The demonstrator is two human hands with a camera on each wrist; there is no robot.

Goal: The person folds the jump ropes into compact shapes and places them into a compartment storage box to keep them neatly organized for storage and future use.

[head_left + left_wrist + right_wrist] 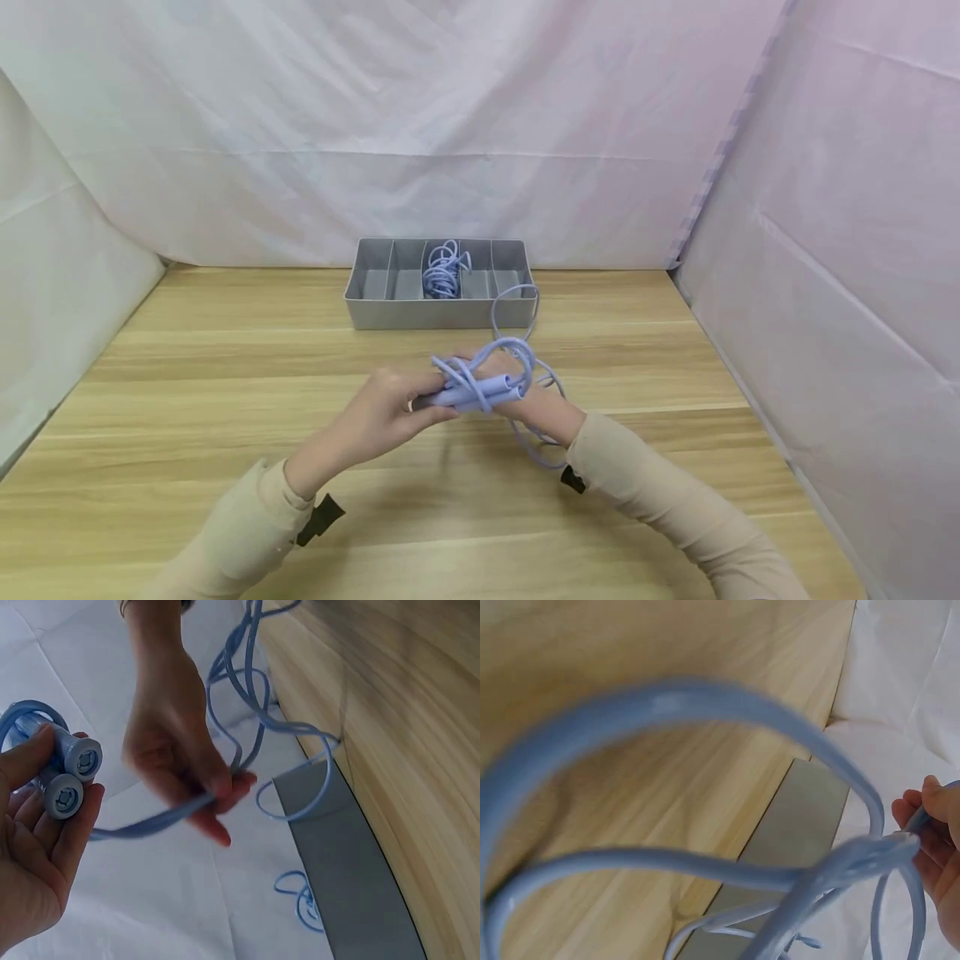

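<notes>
A lavender-blue jump rope is between my two hands above the table. My left hand [378, 408] holds its two handles [491, 387] side by side, thumb on one side and fingers on the other; in the left wrist view the round handle ends [82, 761] face the camera. Some cord is wrapped across the handles. Beyond them my right hand [176, 742], partly hidden in the head view, pinches the doubled cord [154, 823] between thumb and fingers. Loose loops of cord [645, 859] hang from the right hand past its wrist.
A grey tray [435, 315] with several compartments stands at the back of the wooden table [225, 358]. A bundle of similar blue cord [442, 275] lies in its middle compartment. White cloth [420, 108] hangs behind and at both sides.
</notes>
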